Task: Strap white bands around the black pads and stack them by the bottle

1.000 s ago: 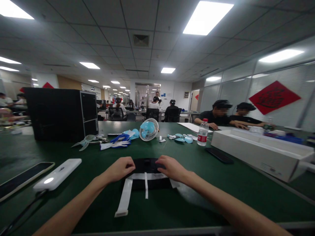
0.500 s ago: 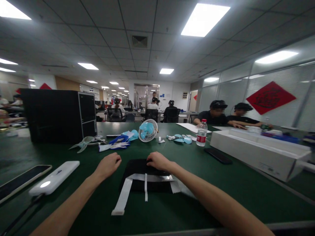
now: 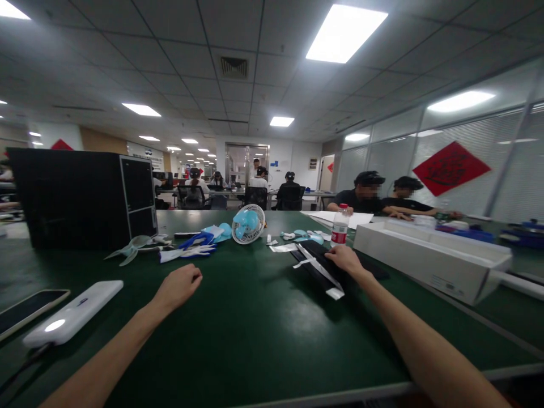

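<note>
My right hand [image 3: 345,259] pinches the edge of a flat black piece [image 3: 313,272], which looks soft and has white strips across it. The piece tilts above the table, right of centre, and one white strip [image 3: 284,248] sticks out at its far left. Its underside is hidden. My left hand [image 3: 178,286] is over the green table with its fingers curled in and nothing seen in them. Beyond it lie blue-and-white gloves [image 3: 189,249]. A small white fan with blue blades [image 3: 249,224] stands at the back middle.
At the left are a black computer case [image 3: 72,198], a white power bank with a cable [image 3: 76,311] and a phone [image 3: 29,311]. A water bottle [image 3: 340,224] and a long white box [image 3: 429,258] stand at the right. Two people sit beyond the box.
My right hand has taken the black piece off the table and carried it to the right, turning and tilting it. My left hand stays curled in about the same place. The view has shifted slightly right.
</note>
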A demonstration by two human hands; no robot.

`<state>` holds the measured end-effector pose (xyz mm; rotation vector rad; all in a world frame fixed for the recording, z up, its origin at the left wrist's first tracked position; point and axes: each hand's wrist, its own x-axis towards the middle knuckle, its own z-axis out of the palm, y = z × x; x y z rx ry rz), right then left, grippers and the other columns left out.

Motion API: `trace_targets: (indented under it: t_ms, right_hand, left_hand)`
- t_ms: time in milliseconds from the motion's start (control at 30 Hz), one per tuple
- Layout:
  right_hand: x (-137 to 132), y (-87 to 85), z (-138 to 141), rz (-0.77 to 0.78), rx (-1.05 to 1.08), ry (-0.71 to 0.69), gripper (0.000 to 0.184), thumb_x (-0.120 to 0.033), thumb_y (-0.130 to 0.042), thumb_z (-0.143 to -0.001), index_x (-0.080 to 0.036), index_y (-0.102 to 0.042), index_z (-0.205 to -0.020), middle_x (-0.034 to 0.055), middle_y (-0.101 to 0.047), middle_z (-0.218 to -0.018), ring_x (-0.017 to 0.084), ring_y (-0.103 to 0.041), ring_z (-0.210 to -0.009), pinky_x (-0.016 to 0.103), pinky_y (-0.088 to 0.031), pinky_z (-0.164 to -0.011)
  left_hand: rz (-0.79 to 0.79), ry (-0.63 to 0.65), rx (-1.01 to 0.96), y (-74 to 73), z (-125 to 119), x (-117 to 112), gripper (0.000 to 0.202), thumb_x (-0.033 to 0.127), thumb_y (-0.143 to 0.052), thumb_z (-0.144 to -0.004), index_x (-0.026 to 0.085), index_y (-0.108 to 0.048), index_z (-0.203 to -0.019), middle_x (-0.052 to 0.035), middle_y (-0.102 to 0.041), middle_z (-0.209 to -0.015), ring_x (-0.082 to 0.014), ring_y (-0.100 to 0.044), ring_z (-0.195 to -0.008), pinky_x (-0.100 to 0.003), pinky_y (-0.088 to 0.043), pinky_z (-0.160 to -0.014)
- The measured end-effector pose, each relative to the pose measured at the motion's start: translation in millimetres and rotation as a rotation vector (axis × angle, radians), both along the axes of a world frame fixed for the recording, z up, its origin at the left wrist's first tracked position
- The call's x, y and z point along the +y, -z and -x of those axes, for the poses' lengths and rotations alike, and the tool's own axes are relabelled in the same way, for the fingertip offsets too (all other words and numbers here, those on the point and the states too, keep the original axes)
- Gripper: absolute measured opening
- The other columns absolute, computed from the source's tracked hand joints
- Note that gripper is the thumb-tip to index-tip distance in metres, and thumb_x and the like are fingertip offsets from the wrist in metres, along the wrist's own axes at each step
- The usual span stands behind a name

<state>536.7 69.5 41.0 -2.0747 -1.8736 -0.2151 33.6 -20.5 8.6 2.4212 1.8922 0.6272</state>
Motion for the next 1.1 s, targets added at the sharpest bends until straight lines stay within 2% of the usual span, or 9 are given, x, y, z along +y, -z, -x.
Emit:
trace_targets:
  t_ms: [100, 233, 500, 667, 767, 867, 1000, 1100]
  right_hand:
    - [4.6, 8.4, -27.8, 0.047, 0.033, 0.115, 0.029, -0.037, -0.055, -0.082, -0.016, -0.074, -0.084, 0.0121, -0.070, -0.088, 0.022, -0.065, -0.082, 0.026, -0.043, -0.063]
    - [10.6, 18.1, -42.7, 0.088, 0.056, 0.184, 0.028, -0.037, -0.056, -0.080, -0.015, -0.073, -0.084, 0.0141, -0.069, -0.095, 0.025, -0.065, -0.086, 0.028, -0.045, -0.065]
    - [13.5, 29.8, -48.2, 0.087, 0.040, 0.264, 0.028, -0.037, -0.057, -0.079, -0.015, -0.070, -0.093, 0.0160, -0.067, -0.104, 0.028, -0.064, -0.094, 0.032, -0.048, -0.071]
    - [2.8, 17.3, -39.8, 0.049, -0.009, 0.255, 0.031, -0.040, -0.054, -0.082, -0.013, -0.069, -0.088, 0.0181, -0.067, -0.103, 0.029, -0.063, -0.096, 0.033, -0.048, -0.074]
    - [-8.6, 3.8, -33.8, 0.016, -0.014, 0.262, 0.037, -0.045, -0.050, -0.084, -0.013, -0.068, -0.087, 0.0193, -0.067, -0.099, 0.028, -0.064, -0.093, 0.034, -0.048, -0.073]
    - [-24.0, -3.0, -30.6, 0.106, 0.024, 0.244, 0.036, -0.048, -0.054, -0.080, -0.014, -0.068, -0.080, 0.0174, -0.069, -0.086, 0.028, -0.066, -0.084, 0.034, -0.048, -0.069]
    - [-45.7, 4.3, -28.3, 0.320, 0.158, 0.186, 0.037, -0.048, -0.057, -0.077, -0.015, -0.064, -0.062, 0.0128, -0.067, -0.063, 0.023, -0.066, -0.063, 0.031, -0.048, -0.059]
    - [-57.8, 12.2, -22.3, 0.402, 0.261, 0.122, 0.042, -0.049, -0.056, -0.077, -0.014, -0.059, -0.054, 0.0117, -0.065, -0.058, 0.019, -0.062, -0.052, 0.027, -0.047, -0.051]
  left_hand:
    - [0.003, -0.003, 0.014, 1.4, -0.4, 1.2, 0.037, 0.040, -0.037, -0.086, 0.019, -0.066, -0.092, -0.0070, -0.063, -0.099, -0.0200, -0.060, -0.088, -0.031, -0.047, -0.078]
    - [0.015, -0.006, 0.023, 2.3, 1.8, 1.8, 0.037, 0.041, -0.036, -0.086, 0.019, -0.065, -0.092, -0.0073, -0.063, -0.098, -0.0202, -0.060, -0.087, -0.032, -0.047, -0.077]
    - [-0.017, -0.002, 0.033, 3.2, 3.2, 1.4, 0.036, 0.040, -0.036, -0.085, 0.020, -0.066, -0.089, -0.0066, -0.064, -0.096, -0.0207, -0.060, -0.086, -0.032, -0.046, -0.076]
    - [0.002, 0.000, 0.027, 5.3, 6.0, 4.0, 0.035, 0.041, -0.038, -0.085, 0.020, -0.066, -0.090, -0.0061, -0.064, -0.096, -0.0201, -0.060, -0.087, -0.031, -0.045, -0.078]
    - [0.025, 0.003, 0.005, 5.4, 6.5, 3.6, 0.035, 0.041, -0.038, -0.085, 0.020, -0.066, -0.092, -0.0062, -0.064, -0.098, -0.0198, -0.060, -0.088, -0.031, -0.046, -0.079]
    - [0.027, 0.007, 0.002, 4.2, 5.1, 2.0, 0.035, 0.041, -0.038, -0.085, 0.020, -0.066, -0.091, -0.0065, -0.064, -0.098, -0.0198, -0.060, -0.088, -0.031, -0.046, -0.079]
    - [0.035, 0.013, 0.004, 2.9, 2.1, 0.2, 0.034, 0.041, -0.039, -0.085, 0.020, -0.066, -0.091, -0.0065, -0.064, -0.099, -0.0201, -0.060, -0.089, -0.032, -0.046, -0.080]
    - [0.047, 0.014, -0.011, 3.7, 0.8, -0.3, 0.035, 0.041, -0.039, -0.085, 0.021, -0.066, -0.093, -0.0064, -0.064, -0.100, -0.0202, -0.060, -0.091, -0.031, -0.046, -0.080]
